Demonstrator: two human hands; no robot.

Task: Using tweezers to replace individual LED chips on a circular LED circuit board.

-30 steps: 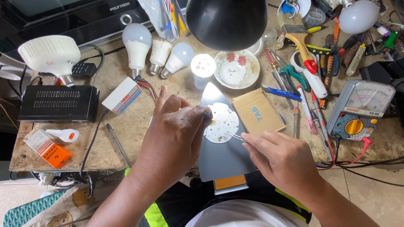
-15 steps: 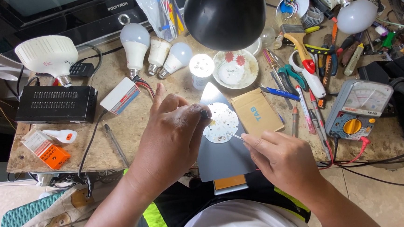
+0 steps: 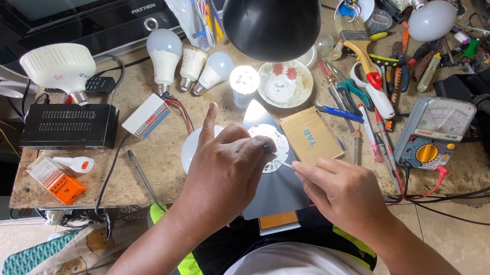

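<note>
The fingers (image 3: 309,170) of the right hand (image 3: 344,191) are kept pinched on a thin metal tool (image 3: 285,164), its tip hardly moved on the round white board (image 3: 271,146) held by the left hand (image 3: 224,167) near the worktop's (image 3: 144,160) front edge, so the fine work is judged ongoing.

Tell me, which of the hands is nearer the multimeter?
Right. The right hand sits just left of the multimeter; the left hand is farther left, over the round LED board.

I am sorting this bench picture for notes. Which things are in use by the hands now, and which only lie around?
In use:
- left hand on the round white board
- right hand with a thin metal tool
- grey mat beneath

Lying about:
- three bulbs
- multimeter
- black box
- brown envelope
- flowered dish
</note>
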